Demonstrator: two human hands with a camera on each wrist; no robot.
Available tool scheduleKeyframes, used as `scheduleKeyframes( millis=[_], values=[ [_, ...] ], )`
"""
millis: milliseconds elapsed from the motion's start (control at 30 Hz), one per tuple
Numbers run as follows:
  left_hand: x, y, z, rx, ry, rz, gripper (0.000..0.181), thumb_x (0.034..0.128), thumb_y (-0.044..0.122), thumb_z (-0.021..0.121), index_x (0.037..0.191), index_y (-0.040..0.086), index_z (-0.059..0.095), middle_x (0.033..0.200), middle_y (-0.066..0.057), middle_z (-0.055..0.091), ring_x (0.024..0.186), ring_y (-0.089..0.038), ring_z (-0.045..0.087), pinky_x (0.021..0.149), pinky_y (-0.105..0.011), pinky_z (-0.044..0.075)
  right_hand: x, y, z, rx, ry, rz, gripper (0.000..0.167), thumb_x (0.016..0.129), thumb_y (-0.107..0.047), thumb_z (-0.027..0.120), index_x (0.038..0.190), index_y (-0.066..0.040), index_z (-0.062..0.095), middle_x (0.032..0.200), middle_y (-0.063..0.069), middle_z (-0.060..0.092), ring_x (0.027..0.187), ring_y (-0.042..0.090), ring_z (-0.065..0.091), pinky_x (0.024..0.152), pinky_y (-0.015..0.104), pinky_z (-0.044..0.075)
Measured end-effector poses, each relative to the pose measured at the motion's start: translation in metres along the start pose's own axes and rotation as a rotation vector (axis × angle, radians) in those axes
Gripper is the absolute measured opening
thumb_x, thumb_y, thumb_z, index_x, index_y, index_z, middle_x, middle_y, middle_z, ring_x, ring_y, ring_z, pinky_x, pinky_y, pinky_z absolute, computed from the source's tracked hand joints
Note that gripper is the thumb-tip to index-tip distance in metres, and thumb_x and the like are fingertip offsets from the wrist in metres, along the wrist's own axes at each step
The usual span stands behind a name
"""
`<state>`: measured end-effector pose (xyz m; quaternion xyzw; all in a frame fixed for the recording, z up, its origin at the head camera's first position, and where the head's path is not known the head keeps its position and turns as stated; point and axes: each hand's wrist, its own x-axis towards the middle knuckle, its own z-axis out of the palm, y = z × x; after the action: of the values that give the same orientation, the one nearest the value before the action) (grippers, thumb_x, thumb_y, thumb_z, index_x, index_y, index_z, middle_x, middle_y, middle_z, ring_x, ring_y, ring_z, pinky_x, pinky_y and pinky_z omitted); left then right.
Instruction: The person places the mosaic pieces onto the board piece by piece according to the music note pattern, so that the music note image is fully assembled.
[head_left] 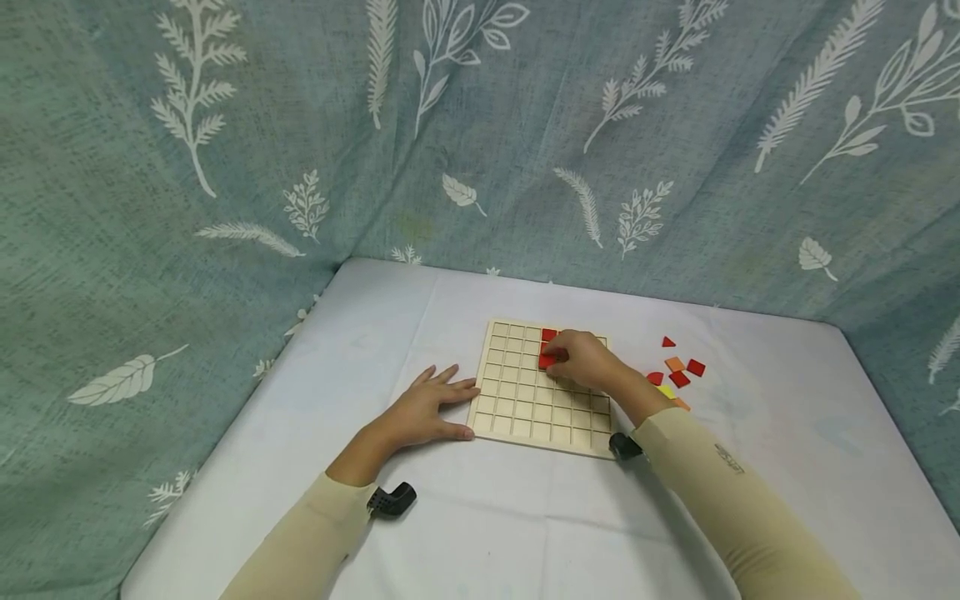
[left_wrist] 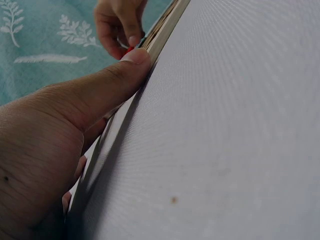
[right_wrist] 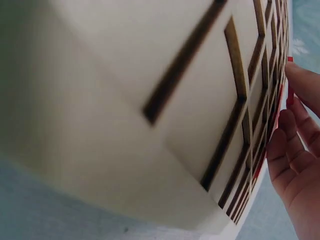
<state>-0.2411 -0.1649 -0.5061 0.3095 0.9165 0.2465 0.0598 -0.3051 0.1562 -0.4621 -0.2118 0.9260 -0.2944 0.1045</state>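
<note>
A light wooden board [head_left: 517,408] with a grid of square recesses lies on the table. Red tiles [head_left: 549,334] sit in its upper middle cells. Over those cells my right hand [head_left: 588,360] pinches a small red tile [right_wrist: 290,94] between thumb and fingers; the fingers partly hide its shape. My left hand [head_left: 427,411] lies at the board's left side, fingers spread and fairly straight. Its thumb [left_wrist: 112,87] and fingertips touch the board's edge.
Right of the board lie several loose pieces: a red triangle [head_left: 668,342], an orange square [head_left: 674,364], red squares [head_left: 696,367], a rounded red piece [head_left: 655,378] and a yellow piece [head_left: 666,391], partly behind the right forearm. A leaf-patterned curtain [head_left: 510,150] borders the white table [head_left: 480,533].
</note>
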Motion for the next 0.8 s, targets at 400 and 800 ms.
scheduleKeyframes(
  millis=[400,800],
  values=[
    [0.0019,-0.0027,-0.0006,0.006,0.001,0.002,0.086,0.0711,0.071,0.069,0.14,0.021,0.055,0.147,0.014,0.042,0.146,-0.019,0.017,0.118,-0.042,0.0,0.0033,0.0021,0.0031,-0.032,0.013,0.018,0.032,0.086,-0.018,0.077,0.116,-0.011,0.07,0.115,0.003,0.063,0.109,0.022,0.058,0.092,0.04,0.049],
    [0.0006,-0.0013,0.0003,-0.011,0.004,-0.009,0.086,0.0701,0.07,0.07,0.14,0.022,0.056,0.146,0.016,0.042,0.146,-0.016,0.016,0.118,-0.04,-0.002,0.0037,0.0025,0.0022,0.009,0.003,0.04,0.031,0.084,-0.019,0.078,0.114,-0.012,0.071,0.116,0.002,0.063,0.113,0.022,0.057,0.095,0.041,0.048]
  ],
)
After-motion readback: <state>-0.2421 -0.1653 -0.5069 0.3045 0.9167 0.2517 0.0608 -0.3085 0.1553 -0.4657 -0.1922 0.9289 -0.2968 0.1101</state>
